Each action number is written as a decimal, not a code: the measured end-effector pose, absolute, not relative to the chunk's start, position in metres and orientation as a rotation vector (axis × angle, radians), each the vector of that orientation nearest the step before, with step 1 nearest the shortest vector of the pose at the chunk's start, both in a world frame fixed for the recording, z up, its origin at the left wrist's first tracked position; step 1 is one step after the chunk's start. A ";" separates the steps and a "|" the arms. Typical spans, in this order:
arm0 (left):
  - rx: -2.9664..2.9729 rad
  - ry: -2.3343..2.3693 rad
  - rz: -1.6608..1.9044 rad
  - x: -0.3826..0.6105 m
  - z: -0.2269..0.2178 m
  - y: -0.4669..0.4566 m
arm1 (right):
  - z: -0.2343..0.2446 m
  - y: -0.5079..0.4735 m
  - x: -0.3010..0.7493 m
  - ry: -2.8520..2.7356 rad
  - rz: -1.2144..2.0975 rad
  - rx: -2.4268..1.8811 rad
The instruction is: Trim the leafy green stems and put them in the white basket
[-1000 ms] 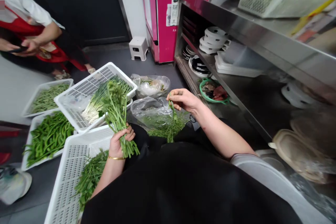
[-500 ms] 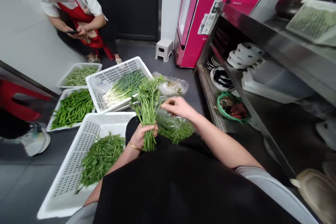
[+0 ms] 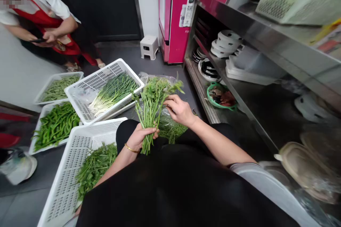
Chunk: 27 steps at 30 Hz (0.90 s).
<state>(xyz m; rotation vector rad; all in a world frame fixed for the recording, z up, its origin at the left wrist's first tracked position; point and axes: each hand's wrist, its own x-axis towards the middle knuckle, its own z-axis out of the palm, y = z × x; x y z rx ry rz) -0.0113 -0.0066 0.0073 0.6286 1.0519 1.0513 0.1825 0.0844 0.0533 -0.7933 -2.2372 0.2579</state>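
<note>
My left hand (image 3: 142,135) is wrapped round the lower stems of a bunch of leafy greens (image 3: 151,104), held upright over my lap with the leaves at the top. At the bunch's right edge, my right hand (image 3: 182,111) has its fingers closed on a leafy stem, partly hidden behind the fingertips. Below and behind the bunch lies a pile of thin green stems (image 3: 172,127) on clear plastic. Beside my left forearm, a white perforated basket (image 3: 62,170) contains loose leafy greens (image 3: 97,166).
Another white basket (image 3: 80,90) holds scallions (image 3: 114,92). Green peppers (image 3: 57,124) and green beans (image 3: 60,88) fill trays at the left. A person in a red apron (image 3: 39,17) stands beyond them. To the right is a steel shelf (image 3: 239,17) with dishes; a white stool (image 3: 149,46) stands ahead.
My right hand has come against the bunch and closed on a stem at its right edge. The bunch's stems are spread wider. The view has turned to the right.
</note>
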 end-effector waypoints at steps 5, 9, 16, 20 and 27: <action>0.726 1.195 1.100 -0.005 0.018 -0.004 | 0.064 0.085 0.227 -1.918 0.316 -0.876; 0.759 1.270 1.110 -0.001 0.022 0.000 | 0.075 0.080 0.267 -1.875 0.196 -0.865; 0.791 1.268 1.083 0.010 0.026 0.000 | 0.098 0.084 0.312 -1.673 -0.051 -1.004; 0.796 1.271 1.061 0.012 0.024 -0.003 | 0.098 0.093 0.280 -2.242 -0.061 -0.849; 0.759 1.263 1.107 0.001 0.025 -0.015 | 0.066 0.103 0.225 -2.671 0.398 -0.694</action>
